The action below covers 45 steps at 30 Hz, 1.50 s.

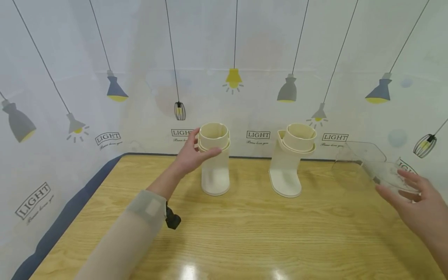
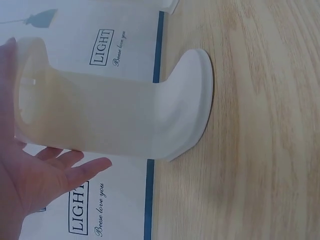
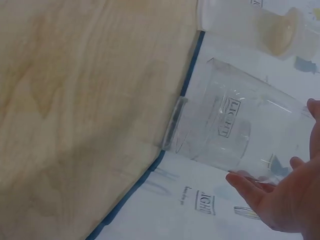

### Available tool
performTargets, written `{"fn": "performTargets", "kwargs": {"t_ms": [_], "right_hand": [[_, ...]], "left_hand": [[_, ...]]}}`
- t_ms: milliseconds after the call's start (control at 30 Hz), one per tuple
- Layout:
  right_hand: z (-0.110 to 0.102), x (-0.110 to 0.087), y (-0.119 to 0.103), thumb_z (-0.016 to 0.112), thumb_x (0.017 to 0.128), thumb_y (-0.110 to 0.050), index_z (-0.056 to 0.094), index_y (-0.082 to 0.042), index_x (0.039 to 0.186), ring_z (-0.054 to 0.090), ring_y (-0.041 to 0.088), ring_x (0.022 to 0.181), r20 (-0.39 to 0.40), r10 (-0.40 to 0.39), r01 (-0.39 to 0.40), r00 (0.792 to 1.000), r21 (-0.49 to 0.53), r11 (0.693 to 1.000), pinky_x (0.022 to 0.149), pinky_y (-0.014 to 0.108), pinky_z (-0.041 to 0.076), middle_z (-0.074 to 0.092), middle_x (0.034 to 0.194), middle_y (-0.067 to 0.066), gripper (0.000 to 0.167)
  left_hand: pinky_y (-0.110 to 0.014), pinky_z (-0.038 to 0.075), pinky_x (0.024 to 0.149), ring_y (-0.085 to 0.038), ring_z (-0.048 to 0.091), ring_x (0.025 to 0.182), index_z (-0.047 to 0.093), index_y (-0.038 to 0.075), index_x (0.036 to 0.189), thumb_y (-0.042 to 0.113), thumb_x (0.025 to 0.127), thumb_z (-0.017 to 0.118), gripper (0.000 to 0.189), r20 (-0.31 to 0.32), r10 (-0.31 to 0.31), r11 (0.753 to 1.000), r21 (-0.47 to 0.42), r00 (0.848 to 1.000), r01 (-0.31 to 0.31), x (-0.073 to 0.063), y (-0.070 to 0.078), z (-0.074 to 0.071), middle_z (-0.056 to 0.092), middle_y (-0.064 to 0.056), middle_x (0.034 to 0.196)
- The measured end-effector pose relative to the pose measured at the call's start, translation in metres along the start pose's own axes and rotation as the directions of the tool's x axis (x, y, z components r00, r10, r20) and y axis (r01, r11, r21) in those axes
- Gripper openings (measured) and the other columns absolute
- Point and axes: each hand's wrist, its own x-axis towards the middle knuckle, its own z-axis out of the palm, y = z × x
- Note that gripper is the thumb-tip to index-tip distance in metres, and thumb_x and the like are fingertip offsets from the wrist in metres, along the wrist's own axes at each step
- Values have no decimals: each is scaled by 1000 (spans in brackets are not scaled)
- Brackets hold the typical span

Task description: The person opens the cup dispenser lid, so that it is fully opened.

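Sheer beige sleeve (image 1: 115, 241), grey wrist strap (image 1: 148, 206)

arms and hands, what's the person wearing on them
The left arm wears a snug beige sleeve ending in a grey wrist band with a pale square patch, and a small black device sits under that wrist. Both the left hand and right hand are bare, with no gloves.
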Motion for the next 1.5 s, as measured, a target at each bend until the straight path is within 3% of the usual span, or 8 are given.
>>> {"fn": "performTargets", "kwargs": {"t_ms": [100,167,200,467,933,1500], "right_hand": [[2,4,7,68,105,-57,14,-11,177,34,73,146,16,27,-26,1000,-45,999,78,60,63,4,179,37,101],[4,6,11,68,104,-59,13,-8,176,33,74,145,16,46,-44,999,-77,996,86,81,52,3,178,38,104],[5,7,14,67,104,-60,13,-8,176,33,74,145,13,53,-51,999,-87,995,89,83,50,3,178,38,104],[6,12,27,65,106,-58,8,-5,176,33,76,143,-2,71,-71,997,-129,989,91,85,48,2,176,41,105],[7,26,47,68,105,-55,8,-5,176,36,79,136,11,2,0,1000,-145,989,92,87,45,2,175,43,105],[6,30,49,68,106,-52,9,-3,175,36,81,132,38,-47,52,998,-122,991,92,89,43,1,175,44,103]], "left_hand": [[-60,47,122,-41,46,154,12,31,176,50,92,87,114,11,6,1000,-6,1000,-6,0,1,-1,37,-16,172],[-61,47,122,-42,46,155,12,32,175,49,92,87,113,16,5,1000,-7,1000,-5,0,0,-1,36,-15,173],[-61,47,122,-42,46,155,12,32,175,49,92,87,113,19,6,1000,-7,1000,-6,0,0,-1,36,-15,173],[-62,47,122,-42,46,154,14,33,175,50,92,87,112,36,9,1000,-4,999,-9,2,0,-2,38,-15,172],[-63,47,121,-43,50,150,14,34,175,49,93,86,111,47,10,1000,10,999,-11,3,1,-6,38,-18,169],[-63,50,118,-42,55,146,15,38,175,50,94,85,108,45,30,999,21,999,-31,6,-4,-7,41,-17,168]]}}
